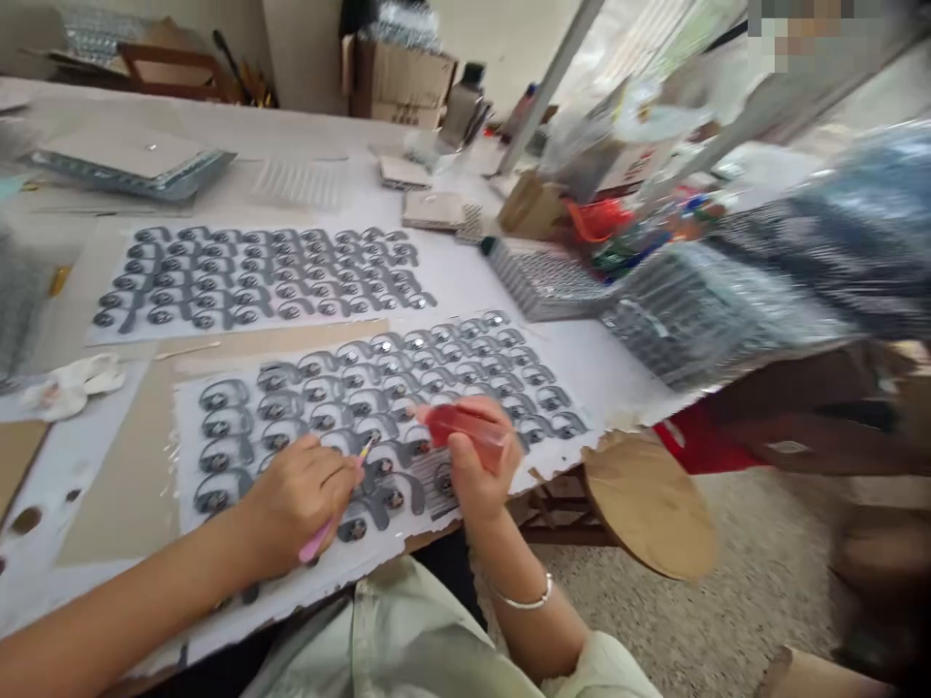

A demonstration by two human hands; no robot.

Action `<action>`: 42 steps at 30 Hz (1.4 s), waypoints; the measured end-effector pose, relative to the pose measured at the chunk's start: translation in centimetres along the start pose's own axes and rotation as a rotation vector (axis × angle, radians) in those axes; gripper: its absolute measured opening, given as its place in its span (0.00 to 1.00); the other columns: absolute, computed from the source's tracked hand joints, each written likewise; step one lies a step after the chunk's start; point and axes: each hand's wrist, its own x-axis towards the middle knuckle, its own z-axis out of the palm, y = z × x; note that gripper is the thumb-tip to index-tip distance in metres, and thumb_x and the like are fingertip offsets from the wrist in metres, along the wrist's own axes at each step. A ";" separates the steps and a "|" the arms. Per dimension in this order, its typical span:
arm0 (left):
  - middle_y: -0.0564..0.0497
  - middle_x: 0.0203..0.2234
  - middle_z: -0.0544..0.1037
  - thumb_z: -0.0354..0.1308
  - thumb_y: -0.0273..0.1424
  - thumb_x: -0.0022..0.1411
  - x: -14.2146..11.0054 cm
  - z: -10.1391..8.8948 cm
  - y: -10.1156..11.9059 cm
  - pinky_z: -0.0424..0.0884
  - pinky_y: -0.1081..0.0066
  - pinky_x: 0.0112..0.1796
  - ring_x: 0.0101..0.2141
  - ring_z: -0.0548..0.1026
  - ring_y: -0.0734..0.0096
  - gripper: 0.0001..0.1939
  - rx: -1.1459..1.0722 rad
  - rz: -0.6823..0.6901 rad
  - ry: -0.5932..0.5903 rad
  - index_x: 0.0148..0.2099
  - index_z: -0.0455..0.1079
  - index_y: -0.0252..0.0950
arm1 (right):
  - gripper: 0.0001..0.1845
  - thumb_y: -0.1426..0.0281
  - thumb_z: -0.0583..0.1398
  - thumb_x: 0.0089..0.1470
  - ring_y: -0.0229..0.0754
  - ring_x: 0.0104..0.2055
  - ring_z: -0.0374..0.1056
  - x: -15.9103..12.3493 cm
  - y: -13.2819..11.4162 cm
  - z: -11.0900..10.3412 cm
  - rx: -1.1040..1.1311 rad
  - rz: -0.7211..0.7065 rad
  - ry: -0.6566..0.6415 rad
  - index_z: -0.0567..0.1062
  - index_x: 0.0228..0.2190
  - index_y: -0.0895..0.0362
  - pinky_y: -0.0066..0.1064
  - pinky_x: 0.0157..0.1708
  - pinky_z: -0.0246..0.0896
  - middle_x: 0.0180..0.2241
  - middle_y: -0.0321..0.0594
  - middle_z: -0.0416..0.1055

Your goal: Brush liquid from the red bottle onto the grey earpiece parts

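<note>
My left hand point(302, 494) is closed around a thin pink-handled tool point(314, 545), whose fine tip points at one of the grey curved pieces. Whether that tip touches the piece I cannot tell. Held in my right hand point(484, 475) is a translucent red squeeze bottle point(465, 431), tilted so its narrow nozzle faces left over the rows. Beneath both hands lies a white sheet point(187, 412) with rows of grey curved pieces point(324, 422), each bearing a dark round spot with a shiny centre. My hands and forearms hide some of the pieces.
A second sheet of similar grey pieces point(291, 267) lies farther back. A crumpled white tissue point(77, 385) and a cotton swab point(187, 350) are at left. Stacked clear trays point(698, 301) stand on the right. A round wooden stool point(647, 509) is below the table edge.
</note>
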 end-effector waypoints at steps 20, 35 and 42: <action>0.50 0.20 0.75 0.48 0.22 0.61 -0.3 -0.1 -0.5 0.62 0.68 0.25 0.21 0.71 0.71 0.09 0.065 -0.072 -0.088 0.34 0.69 0.32 | 0.09 0.72 0.64 0.48 0.40 0.29 0.67 -0.1 -0.1 0.4 -0.317 -0.355 -0.172 0.72 0.34 0.56 0.35 0.28 0.64 0.29 0.38 0.72; 0.49 0.20 0.75 0.48 0.21 0.61 -0.1 -0.1 -0.5 0.63 0.68 0.26 0.22 0.72 0.70 0.09 0.055 -0.074 -0.096 0.32 0.69 0.31 | 0.08 0.70 0.65 0.49 0.41 0.29 0.69 0.2 -0.3 0.9 -0.379 -0.403 -0.198 0.72 0.33 0.56 0.35 0.27 0.66 0.28 0.38 0.73; 0.48 0.21 0.75 0.49 0.21 0.59 -0.3 0.1 -0.5 0.63 0.68 0.26 0.24 0.74 0.69 0.08 0.055 -0.071 -0.105 0.30 0.67 0.32 | 0.09 0.70 0.65 0.49 0.40 0.29 0.69 0.2 -0.5 0.9 -0.380 -0.434 -0.208 0.71 0.33 0.56 0.33 0.27 0.66 0.27 0.38 0.73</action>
